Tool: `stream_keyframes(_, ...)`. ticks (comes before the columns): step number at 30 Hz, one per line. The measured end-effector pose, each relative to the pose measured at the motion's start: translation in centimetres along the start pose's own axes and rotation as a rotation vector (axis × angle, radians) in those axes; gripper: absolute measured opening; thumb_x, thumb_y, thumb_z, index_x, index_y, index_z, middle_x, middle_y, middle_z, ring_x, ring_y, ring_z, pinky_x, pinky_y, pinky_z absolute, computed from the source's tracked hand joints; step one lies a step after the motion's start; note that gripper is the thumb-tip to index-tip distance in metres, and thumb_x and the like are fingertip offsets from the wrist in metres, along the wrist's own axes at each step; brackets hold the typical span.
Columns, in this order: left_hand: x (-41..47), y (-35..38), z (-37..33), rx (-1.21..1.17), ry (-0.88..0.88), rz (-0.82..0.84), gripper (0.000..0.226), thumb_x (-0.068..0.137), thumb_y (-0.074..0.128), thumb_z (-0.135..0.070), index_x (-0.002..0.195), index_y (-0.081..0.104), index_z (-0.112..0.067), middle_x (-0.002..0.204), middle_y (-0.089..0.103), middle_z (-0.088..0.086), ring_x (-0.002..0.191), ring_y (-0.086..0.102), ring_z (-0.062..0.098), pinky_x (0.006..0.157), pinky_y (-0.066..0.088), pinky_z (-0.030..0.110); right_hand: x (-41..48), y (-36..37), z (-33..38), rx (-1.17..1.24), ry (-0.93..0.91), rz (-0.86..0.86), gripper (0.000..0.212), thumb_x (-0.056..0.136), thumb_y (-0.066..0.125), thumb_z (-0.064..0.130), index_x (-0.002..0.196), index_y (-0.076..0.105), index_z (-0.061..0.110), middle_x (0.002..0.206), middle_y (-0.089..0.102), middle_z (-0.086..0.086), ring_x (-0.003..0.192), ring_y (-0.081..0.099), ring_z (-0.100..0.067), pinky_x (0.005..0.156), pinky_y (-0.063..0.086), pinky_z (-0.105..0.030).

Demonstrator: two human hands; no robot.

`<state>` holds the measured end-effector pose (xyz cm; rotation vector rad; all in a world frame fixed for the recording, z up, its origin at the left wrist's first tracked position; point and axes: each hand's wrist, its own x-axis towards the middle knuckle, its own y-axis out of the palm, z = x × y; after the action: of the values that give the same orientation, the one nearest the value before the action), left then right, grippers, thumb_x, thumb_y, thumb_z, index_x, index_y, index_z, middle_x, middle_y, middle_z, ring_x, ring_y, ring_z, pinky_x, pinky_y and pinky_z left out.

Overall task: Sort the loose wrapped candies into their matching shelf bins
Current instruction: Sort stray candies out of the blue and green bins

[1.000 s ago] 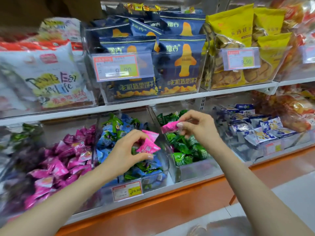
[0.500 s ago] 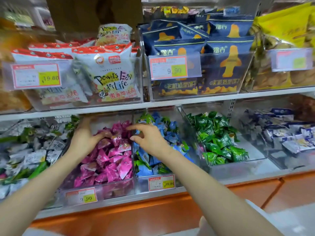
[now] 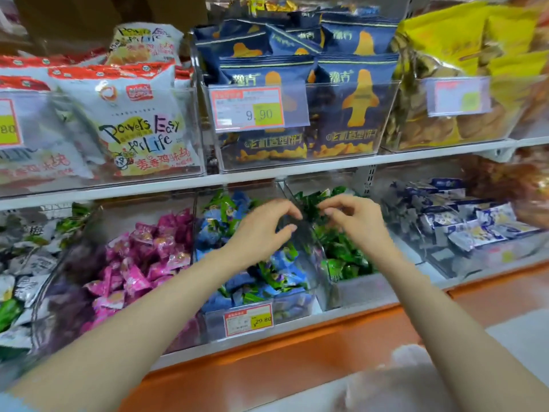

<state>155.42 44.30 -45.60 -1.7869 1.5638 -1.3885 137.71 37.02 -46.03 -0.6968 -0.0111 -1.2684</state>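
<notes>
Shifting rightward since half a second ago, away from the pink candies in the left bin, where both hands were reaching. Now hovering with the left hand over the blue and green candies mixed in the middle bin, fingers loosely curled, thumb and forefinger parted, gripping nothing visible. Reaching with the right hand over the green candies in the right bin, fingertips bunching against the far wrappers; blurring too much to tell whether pinching one or merely touching. Holding the two hands near each other, on either side of the clear wall between those bins. Showing a red-and-yellow price tag on the near face of the middle bin. Lying further right, blue-and-white packets. Standing on the upper shelf, navy snack bags, with white snack bags to their left and yellow bags to their right.
</notes>
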Motion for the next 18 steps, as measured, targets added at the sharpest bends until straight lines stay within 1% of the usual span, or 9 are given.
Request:
stream_keyframes(1,1.3,0.9,-0.5,0.036,0.011,0.054,0.021,0.091,0.058,-0.021,0.112,0.057,-0.02,0.119,0.057,-0.004,0.112,0.05,0.013,0.089,0.039,0.028,0.1,-1.1,-1.1,-0.026,0.022,-0.04,0.022,0.087,0.061,0.004,0.083,0.068,0.024,0.075,0.068,0.002,0.062,0.062,-0.002,0.062,0.048,-0.016)
stream_keyframes(3,3.9,2.5,-0.8,0.129,-0.018,0.175,0.035,0.089,0.06,-0.028,0.122,0.05,-0.021,0.13,0.049,0.0,0.121,0.043,0.018,0.094,0.037,0.031,0.2,-2.9,-2.9,-0.122,0.065,-0.072,0.019,0.084,0.066,0.009,0.082,0.067,0.027,0.077,0.067,0.004,0.072,0.064,-0.008,0.073,0.052,-0.027)
stream_keyframes(5,6.4,3.7,-0.7,0.204,-0.096,0.3,0.048,0.086,0.063,-0.034,0.128,0.044,-0.024,0.135,0.042,0.004,0.124,0.038,0.024,0.098,0.036,0.036,0.0,-3.9,-4.3,-0.227,0.111,0.029,0.015,0.08,0.072,0.02,0.092,0.069,0.028,0.09,0.066,0.004,0.091,0.063,-0.017,0.082,0.048,-0.03)
stream_keyframes(7,8.4,4.6,-0.3,0.251,-0.146,0.418,0.056,0.082,0.067,-0.04,0.13,0.042,-0.028,0.136,0.039,0.005,0.125,0.037,0.026,0.1,0.037,0.04,-0.3,-3.9,-5.5,-0.401,0.108,0.22,0.042,0.074,0.075,0.042,0.112,0.065,0.028,0.117,0.059,-0.002,0.114,0.051,-0.023,0.091,0.039,-0.03)
stream_keyframes(8,9.2,4.9,-0.2,0.278,-0.156,0.481,0.058,0.08,0.068,-0.043,0.13,0.043,-0.029,0.135,0.039,0.005,0.124,0.037,0.026,0.1,0.038,0.041,-0.5,-3.5,-5.9,-0.483,0.101,0.301,0.058,0.069,0.072,0.056,0.12,0.06,0.031,0.132,0.05,-0.005,0.125,0.04,-0.026,0.1,0.033,-0.034)
stream_keyframes(10,10.2,5.5,-0.1,0.324,-0.178,0.567,0.061,0.077,0.071,-0.044,0.13,0.044,-0.03,0.136,0.035,0.006,0.125,0.035,0.027,0.1,0.037,0.04,-0.8,-2.7,-6.5,-0.578,0.09,0.374,0.083,0.058,0.061,0.077,0.129,0.052,0.036,0.149,0.03,-0.008,0.137,0.022,-0.029,0.11,0.022,-0.041)
stream_keyframes(11,10.5,5.7,-0.1,0.342,-0.187,0.575,0.062,0.076,0.072,-0.043,0.13,0.045,-0.029,0.138,0.033,0.006,0.127,0.033,0.027,0.101,0.036,0.04,-0.9,-2.3,-6.9,-0.604,0.093,0.383,0.085,0.057,0.06,0.078,0.131,0.049,0.038,0.152,0.024,-0.008,0.14,0.017,-0.029,0.112,0.019,-0.044)
stream_keyframes(13,10.9,6.1,-0.2,0.378,-0.196,0.54,0.063,0.074,0.075,-0.041,0.129,0.045,-0.027,0.14,0.029,0.006,0.13,0.029,0.028,0.104,0.034,0.042,-0.8,-1.8,-7.3,-0.65,0.089,0.364,0.076,0.063,0.067,0.068,0.131,0.048,0.037,0.154,0.018,-0.006,0.141,0.014,-0.029,0.113,0.02,-0.047)
stream_keyframes(18,11.2,7.0,-0.2,0.49,-0.183,0.441,0.066,0.071,0.076,-0.043,0.127,0.044,-0.03,0.141,0.026,0.004,0.132,0.021,0.029,0.104,0.026,0.043,-0.3,-1.7,-7.7,-0.637,0.098,0.319,0.045,0.074,0.071,0.051,0.112,0.061,0.028,0.15,0.021,-0.004,0.135,0.027,-0.03,0.107,0.032,-0.041)
